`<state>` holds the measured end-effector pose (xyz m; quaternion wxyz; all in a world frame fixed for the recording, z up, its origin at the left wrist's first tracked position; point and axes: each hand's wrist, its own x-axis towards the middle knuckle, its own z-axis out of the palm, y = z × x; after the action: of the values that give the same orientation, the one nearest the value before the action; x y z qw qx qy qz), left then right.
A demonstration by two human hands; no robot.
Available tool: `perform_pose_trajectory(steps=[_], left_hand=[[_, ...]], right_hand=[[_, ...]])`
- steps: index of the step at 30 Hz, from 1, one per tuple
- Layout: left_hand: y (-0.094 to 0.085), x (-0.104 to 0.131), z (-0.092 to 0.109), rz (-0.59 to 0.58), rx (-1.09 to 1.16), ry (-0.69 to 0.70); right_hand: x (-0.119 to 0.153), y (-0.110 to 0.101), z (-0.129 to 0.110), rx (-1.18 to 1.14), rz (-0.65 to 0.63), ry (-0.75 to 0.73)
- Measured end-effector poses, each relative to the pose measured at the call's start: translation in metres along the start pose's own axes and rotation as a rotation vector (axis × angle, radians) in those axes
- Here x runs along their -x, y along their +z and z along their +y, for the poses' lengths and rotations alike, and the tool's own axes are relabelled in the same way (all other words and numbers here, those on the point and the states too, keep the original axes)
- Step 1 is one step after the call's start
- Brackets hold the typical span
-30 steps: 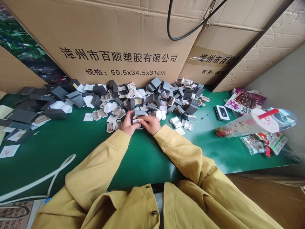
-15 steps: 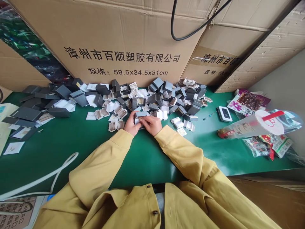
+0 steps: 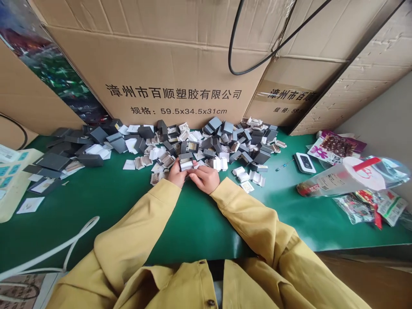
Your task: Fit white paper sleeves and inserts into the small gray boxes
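Observation:
A small dark grey box (image 3: 186,157) is held up in front of the pile, with a pale insert (image 3: 186,165) showing inside it. My left hand (image 3: 177,175) grips it from the left side, thumb and fingers closed. Curled inward, my right hand (image 3: 205,177) has its fingertips at the box's near right edge; what lies under those fingers is partly hidden. Just behind both hands are more dark boxes (image 3: 210,143), white papers and pale inserts (image 3: 220,164), heaped together.
Dark boxes (image 3: 53,162) are stacked at the left of the green table (image 3: 128,219). Right of the heap lie a small black-and-white device (image 3: 304,163), a tilted drink cup (image 3: 337,179) and snack packets (image 3: 355,208). Cardboard (image 3: 174,51) stands behind; a white cable (image 3: 48,255) crosses lower left.
The box, earlier showing its grey top between both hands, now shows its pale inside. My right fingers have shifted lower on it. The whole view has moved, so the table sits lower.

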<state>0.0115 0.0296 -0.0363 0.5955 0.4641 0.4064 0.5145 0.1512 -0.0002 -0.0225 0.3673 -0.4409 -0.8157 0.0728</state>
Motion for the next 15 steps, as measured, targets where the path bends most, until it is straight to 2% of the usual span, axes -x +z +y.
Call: perform_pose_trajectory(steps=[5,11,15], left_hand=[[0.0023,0.0009,0.0004,0.017,0.053,-0.004],[-0.0051,-0.0027,-0.0064,0.056,0.015,0.06],[-0.0068,-0.0039,-0.0068,0.057,0.027,0.037]], right_hand=[[-0.0024,0.0028,0.0017,-0.015,-0.028,0.051],[-0.0031,0.0041,-0.002,0.007,-0.083,0.08],[-0.0053,0.0028,-0.0041,-0.001,-0.111,0.104]])
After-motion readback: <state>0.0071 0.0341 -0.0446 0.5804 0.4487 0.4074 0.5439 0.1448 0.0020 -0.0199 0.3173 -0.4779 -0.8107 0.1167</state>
